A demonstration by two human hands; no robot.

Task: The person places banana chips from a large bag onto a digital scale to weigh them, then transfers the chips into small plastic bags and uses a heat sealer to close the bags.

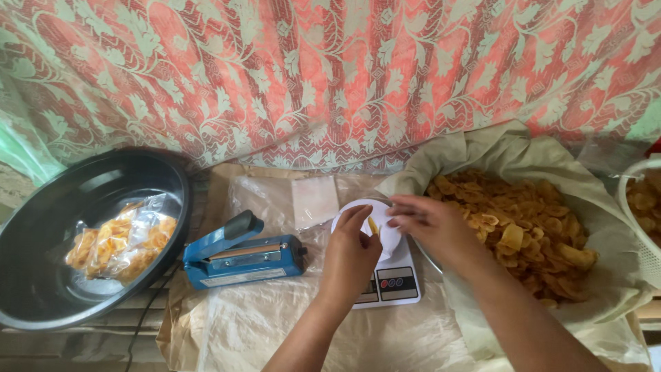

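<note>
1. My left hand (351, 255) and my right hand (427, 224) meet over the small white scale (396, 279), which stands near the middle of the table, on the clear plastic sheet (275, 324).
2. Both hands pinch the mouth of a small clear bag (375, 224) above the scale. The fingers of each hand are closed on its rim. Inside the bag I see one or two yellow chips (372, 226).
3. The big heap of chips (523, 231) lies in the cloth-lined basket (496, 148) at the right edge of the table, just beside my right wrist.
4. The blue sealer (241, 258) is left of the scale, its handle raised. Behind the scale lies a stack of empty bags (315, 200).
5. The black basin (41, 303) at the left edge holds one filled bag (120, 241).
6. I think the thin bag can slip from my fingers or fold shut, and then chips fall on the scale. My hands pressing down could also make the weight wrong.
7. My hands cover the scale plate and most of the bag, so I cannot tell how full it is. The display is too small to make out. A white basket (644, 227) at the right is cut off.
</note>
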